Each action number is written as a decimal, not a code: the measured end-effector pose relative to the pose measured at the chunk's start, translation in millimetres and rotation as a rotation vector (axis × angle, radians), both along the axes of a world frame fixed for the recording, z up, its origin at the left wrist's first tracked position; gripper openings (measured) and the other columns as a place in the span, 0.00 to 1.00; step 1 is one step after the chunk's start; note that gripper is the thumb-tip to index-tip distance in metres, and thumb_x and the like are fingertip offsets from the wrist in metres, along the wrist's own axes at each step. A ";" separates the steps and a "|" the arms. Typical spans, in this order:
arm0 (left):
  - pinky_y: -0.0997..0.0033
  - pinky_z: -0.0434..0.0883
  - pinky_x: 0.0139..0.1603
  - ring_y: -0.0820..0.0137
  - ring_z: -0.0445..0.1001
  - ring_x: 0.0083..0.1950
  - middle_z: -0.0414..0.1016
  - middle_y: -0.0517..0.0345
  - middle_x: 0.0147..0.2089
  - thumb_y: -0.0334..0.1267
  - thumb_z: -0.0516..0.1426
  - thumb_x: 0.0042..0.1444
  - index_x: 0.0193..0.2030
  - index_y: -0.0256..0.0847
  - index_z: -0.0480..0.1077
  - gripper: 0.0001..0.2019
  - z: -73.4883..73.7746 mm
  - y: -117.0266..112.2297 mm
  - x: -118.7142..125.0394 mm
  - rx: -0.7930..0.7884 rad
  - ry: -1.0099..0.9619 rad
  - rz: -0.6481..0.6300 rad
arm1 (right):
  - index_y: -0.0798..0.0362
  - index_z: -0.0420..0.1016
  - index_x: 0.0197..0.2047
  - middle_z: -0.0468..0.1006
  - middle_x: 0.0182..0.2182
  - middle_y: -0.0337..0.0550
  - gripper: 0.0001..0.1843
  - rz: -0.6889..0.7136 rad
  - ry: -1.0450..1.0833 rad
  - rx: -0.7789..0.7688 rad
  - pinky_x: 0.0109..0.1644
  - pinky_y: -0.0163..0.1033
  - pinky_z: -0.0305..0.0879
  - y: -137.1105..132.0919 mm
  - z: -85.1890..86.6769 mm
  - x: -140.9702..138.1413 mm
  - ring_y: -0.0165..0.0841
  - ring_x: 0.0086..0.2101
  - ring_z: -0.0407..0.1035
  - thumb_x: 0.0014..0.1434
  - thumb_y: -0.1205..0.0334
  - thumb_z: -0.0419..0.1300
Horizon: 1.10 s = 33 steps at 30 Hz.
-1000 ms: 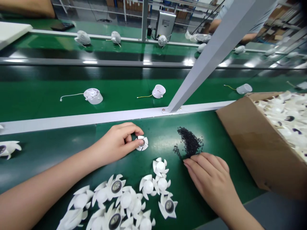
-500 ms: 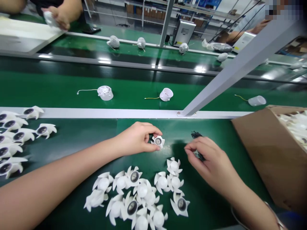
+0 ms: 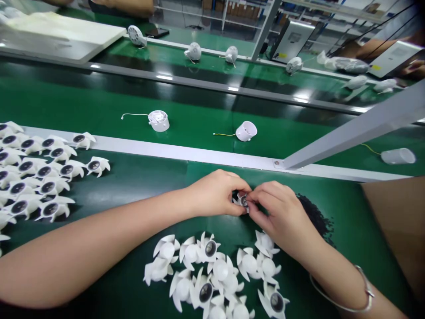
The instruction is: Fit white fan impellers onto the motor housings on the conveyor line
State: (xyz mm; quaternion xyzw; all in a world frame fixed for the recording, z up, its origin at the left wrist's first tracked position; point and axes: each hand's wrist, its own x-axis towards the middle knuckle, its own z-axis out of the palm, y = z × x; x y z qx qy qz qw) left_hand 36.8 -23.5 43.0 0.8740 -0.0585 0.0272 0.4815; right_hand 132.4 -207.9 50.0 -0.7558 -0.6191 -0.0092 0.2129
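Green conveyor belt [image 3: 352, 230] up close, a loose pile of white fan impellers [image 3: 212, 274] just below one impeller [image 3: 243, 200], that one pinched between the left hand [image 3: 215, 193] and right hand [image 3: 282, 212]; black plastic pellets [image 3: 315, 217] just right of it, rows of finished-looking impellers [image 3: 40, 177] to its left, white fan housings [image 3: 246, 131] beyond it.
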 end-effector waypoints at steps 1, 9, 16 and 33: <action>0.75 0.66 0.34 0.74 0.71 0.31 0.74 0.61 0.33 0.32 0.65 0.45 0.42 0.38 0.78 0.14 0.2 0.0 0.1 0.000 0.001 0.000 | 0.54 0.74 0.36 0.76 0.35 0.43 0.04 0.007 -0.022 -0.005 0.40 0.42 0.57 -0.2 0.6 -0.5 0.36 0.37 0.67 0.63 0.68 0.58; 0.75 0.67 0.34 0.73 0.71 0.32 0.74 0.61 0.34 0.32 0.65 0.46 0.41 0.39 0.78 0.13 -0.8 0.6 1.0 -0.003 0.016 -0.007 | 0.56 0.74 0.37 0.76 0.35 0.45 0.06 0.045 -0.120 -0.036 0.40 0.42 0.57 -0.8 3.4 -3.3 0.37 0.38 0.67 0.65 0.67 0.56; 0.76 0.65 0.32 0.74 0.70 0.31 0.72 0.62 0.32 0.31 0.64 0.45 0.38 0.39 0.78 0.11 -0.2 1.2 1.3 -0.008 0.010 -0.008 | 0.52 0.73 0.35 0.73 0.32 0.41 0.04 -0.011 0.079 -0.147 0.38 0.40 0.60 6.5 10.3 -0.1 0.34 0.34 0.67 0.62 0.68 0.58; 0.77 0.60 0.29 0.77 0.68 0.27 0.72 0.67 0.30 0.37 0.67 0.47 0.37 0.41 0.70 0.13 1.0 -0.6 -4.9 -0.005 0.081 0.035 | 0.53 0.71 0.29 0.71 0.24 0.37 0.16 -0.166 0.908 -0.446 0.25 0.33 0.59 26.3 29.5 50.8 0.28 0.24 0.63 0.52 0.49 0.67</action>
